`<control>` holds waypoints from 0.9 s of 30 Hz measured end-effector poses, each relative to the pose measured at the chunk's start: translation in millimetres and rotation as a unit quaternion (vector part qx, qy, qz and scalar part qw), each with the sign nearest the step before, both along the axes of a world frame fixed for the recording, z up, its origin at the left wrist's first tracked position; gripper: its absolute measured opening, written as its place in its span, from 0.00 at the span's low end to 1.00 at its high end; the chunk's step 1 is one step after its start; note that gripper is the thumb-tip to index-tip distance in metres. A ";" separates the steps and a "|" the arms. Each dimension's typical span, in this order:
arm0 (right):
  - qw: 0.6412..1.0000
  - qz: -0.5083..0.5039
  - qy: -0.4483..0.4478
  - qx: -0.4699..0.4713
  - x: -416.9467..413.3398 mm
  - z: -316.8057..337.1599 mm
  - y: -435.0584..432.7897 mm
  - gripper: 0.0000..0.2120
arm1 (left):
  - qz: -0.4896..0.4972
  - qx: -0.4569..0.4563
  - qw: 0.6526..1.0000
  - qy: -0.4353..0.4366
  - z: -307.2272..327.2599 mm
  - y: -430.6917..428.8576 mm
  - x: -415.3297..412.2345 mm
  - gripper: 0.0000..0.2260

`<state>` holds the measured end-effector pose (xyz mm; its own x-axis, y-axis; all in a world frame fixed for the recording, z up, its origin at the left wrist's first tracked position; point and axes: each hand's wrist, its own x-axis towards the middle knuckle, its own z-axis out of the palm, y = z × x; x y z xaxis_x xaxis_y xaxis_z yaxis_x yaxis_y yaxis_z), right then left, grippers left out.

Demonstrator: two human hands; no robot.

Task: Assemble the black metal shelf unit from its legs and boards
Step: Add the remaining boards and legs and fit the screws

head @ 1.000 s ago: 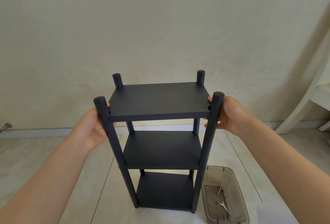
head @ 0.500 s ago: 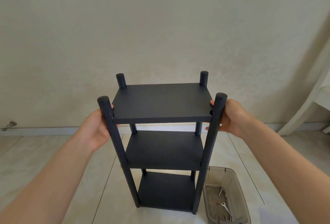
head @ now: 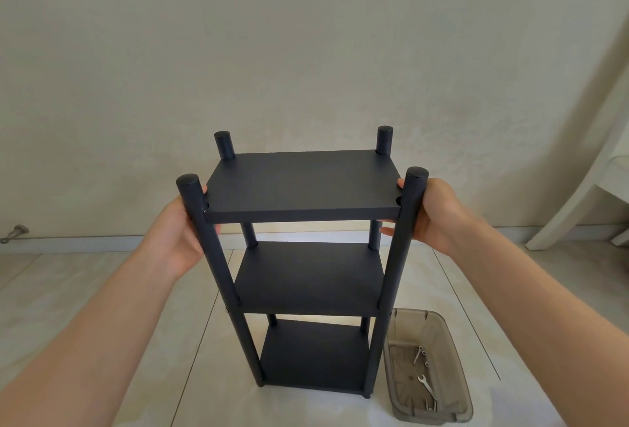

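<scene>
Shelf unit point(head: 299, 188), fingers partly hidden behind its near legs: left hand point(head: 177, 236) at 9 o'clock and right hand point(head: 439, 212) at 3 o'clock each curl around one.

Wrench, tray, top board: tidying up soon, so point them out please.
wrench point(head: 427, 386), head view, on its shaft
tray point(head: 460, 364), head view, on its right wall
top board point(head: 301, 181), head view, on its upper face

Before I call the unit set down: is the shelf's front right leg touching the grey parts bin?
Cannot tell. In the head view the front right leg overlaps the near left corner of the parts bin, so neither contact nor a gap shows.
</scene>
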<state>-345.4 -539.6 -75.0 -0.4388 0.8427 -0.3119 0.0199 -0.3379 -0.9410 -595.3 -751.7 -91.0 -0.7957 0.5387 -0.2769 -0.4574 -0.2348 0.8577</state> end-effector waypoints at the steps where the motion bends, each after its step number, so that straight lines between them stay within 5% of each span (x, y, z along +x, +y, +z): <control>1: 1.000 -0.002 0.003 0.000 -2.2 -0.5 -1.2 0.15 | 0.006 -0.008 1.000 0.009 -0.2 0.3 -0.9 0.06; 8: 1.000 -0.006 -0.002 0.015 -18.5 -1.5 -19.2 0.17 | 0.166 -0.183 0.958 0.145 -9.6 3.0 0.9 0.15; 12: 0.999 -0.013 -0.030 0.042 -24.4 4.3 -28.5 0.16 | 0.235 -0.180 0.940 0.170 -11.0 6.5 14.8 0.15; 17: 0.992 -0.003 -0.084 0.094 -33.2 4.9 -39.4 0.14 | 0.086 -0.165 0.973 0.138 -6.8 21.3 58.0 0.09; 21: 0.981 0.030 -0.131 0.141 -45.4 3.9 -53.3 0.16 | -0.087 -0.056 0.994 0.041 -1.0 37.0 89.1 0.11; 24: 0.967 0.076 -0.160 0.180 -49.5 3.3 -61.4 0.14 | -0.096 0.038 0.995 -0.012 -0.1 46.0 97.2 0.20; 27: 0.963 0.115 -0.148 0.192 -43.1 7.0 -60.7 0.13 | -0.095 0.131 0.983 -0.091 3.3 48.0 94.5 0.18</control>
<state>-388.6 -600.3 -68.0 -0.5669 0.8124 -0.1362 0.3397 0.0799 -0.9371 -500.8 -703.8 -87.7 -0.6248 0.7440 -0.2369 -0.6539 -0.3328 0.6795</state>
